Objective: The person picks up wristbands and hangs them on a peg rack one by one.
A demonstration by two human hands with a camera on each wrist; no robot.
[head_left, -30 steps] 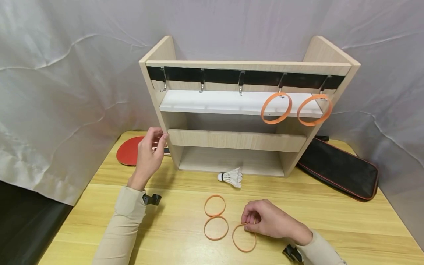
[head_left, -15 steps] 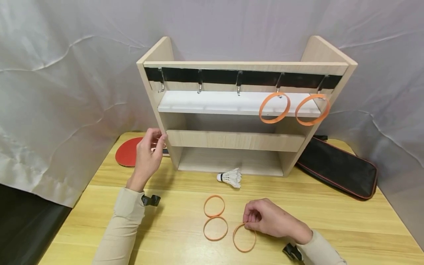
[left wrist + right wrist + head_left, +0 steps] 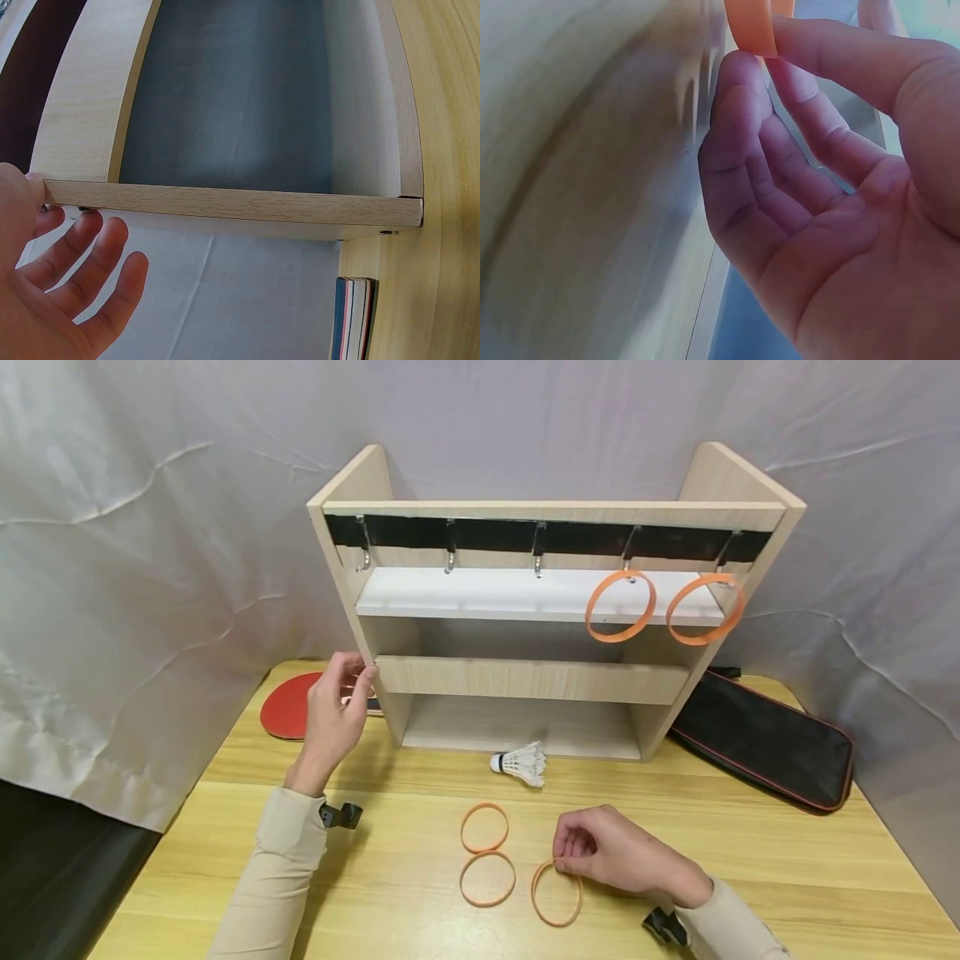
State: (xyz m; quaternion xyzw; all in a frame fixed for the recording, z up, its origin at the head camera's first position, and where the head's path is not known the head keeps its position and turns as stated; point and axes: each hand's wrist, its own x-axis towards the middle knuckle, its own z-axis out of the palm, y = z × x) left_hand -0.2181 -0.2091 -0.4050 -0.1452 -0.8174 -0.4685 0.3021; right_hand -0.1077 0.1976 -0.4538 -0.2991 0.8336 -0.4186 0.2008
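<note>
My right hand (image 3: 626,852) pinches an orange ring (image 3: 534,893) by its edge near the front of the table; in the right wrist view the ring's band (image 3: 751,26) sits between thumb and fingertips. To its left two more orange rings, one (image 3: 483,827) behind the other (image 3: 487,878), lie touching on the wood. My left hand (image 3: 333,718) holds the left side panel (image 3: 240,204) of a wooden shelf unit (image 3: 532,678), thumb at the front edge, the other fingers loosely curved on its outer side. Two orange rings (image 3: 621,606) hang from the two rightmost hooks.
Several metal hooks line a black strip (image 3: 495,535) across the shelf unit. A shuttlecock (image 3: 521,764) lies at its foot. The red paddle (image 3: 285,706) is behind my left hand, partly hidden. A black case (image 3: 772,743) lies on the right. Grey cloth hangs behind.
My right hand has shifted slightly right and away from me, and the ring it pinches has moved a little with it. My left hand stays at the shelf unit's side panel.
</note>
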